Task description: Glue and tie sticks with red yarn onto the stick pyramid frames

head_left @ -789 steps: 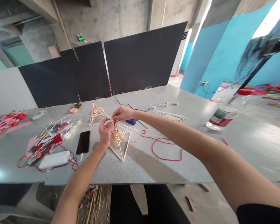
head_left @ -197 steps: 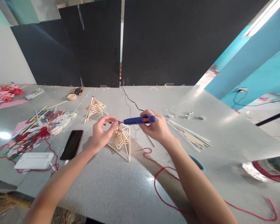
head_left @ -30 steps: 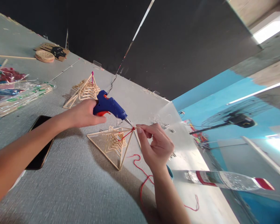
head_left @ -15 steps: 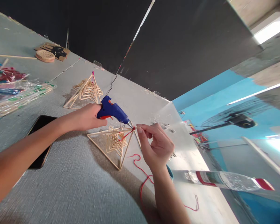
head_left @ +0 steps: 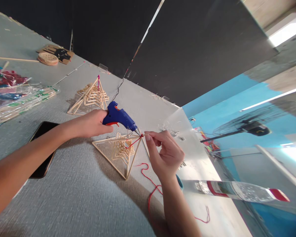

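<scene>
A stick frame (head_left: 124, 152) sits at nine o'clock from the right hand (head_left: 166, 156), its tip bound by a red knot (head_left: 141, 135) right at that hand's fingertips. Thumb and forefinger are pressed together at the knot, other fingers curled. The left hand (head_left: 96, 124) is wrapped around the handle of a blue glue gun (head_left: 119, 117), at ten o'clock from the right hand; its nozzle points to about four o'clock and meets the knot, though actual contact is hard to confirm.

From the left hand, a second frame (head_left: 95, 95) stands at twelve o'clock, and a dark phone (head_left: 43, 169) lies at eight, partly under the forearm. Red cord (head_left: 155, 186) trails at seven o'clock from the right hand across the grey table (head_left: 76, 200), with a bottle (head_left: 239, 191) at four. Beyond, black panels (head_left: 199, 52) rise at twelve and a blue wall (head_left: 222, 112) at two.
</scene>
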Action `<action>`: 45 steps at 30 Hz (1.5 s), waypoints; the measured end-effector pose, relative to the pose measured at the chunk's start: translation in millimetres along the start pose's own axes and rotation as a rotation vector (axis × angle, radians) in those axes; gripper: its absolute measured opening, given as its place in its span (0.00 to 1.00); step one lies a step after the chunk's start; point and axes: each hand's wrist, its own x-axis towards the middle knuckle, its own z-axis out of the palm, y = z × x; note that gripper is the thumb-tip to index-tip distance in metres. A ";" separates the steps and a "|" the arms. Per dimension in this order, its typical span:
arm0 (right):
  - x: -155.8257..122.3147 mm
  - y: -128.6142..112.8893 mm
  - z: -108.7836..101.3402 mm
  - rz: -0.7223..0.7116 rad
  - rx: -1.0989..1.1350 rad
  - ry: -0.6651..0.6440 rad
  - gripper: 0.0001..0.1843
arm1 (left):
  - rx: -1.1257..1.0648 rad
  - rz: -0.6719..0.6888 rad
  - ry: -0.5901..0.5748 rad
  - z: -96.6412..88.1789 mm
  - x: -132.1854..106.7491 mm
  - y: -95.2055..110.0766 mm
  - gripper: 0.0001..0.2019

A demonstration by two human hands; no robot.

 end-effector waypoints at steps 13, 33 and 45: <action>0.3 -1.0 0.0 -0.020 0.002 -0.010 0.07 | -0.015 -0.006 0.022 1.9 -0.9 1.3 0.09; -0.4 -1.3 -1.6 -0.095 -0.022 -0.040 0.11 | -0.036 0.017 0.066 1.5 2.6 -3.3 0.10; -1.2 -1.4 -1.5 -0.117 -0.036 -0.038 0.11 | 0.021 -0.032 -0.042 -0.2 2.7 -6.1 0.19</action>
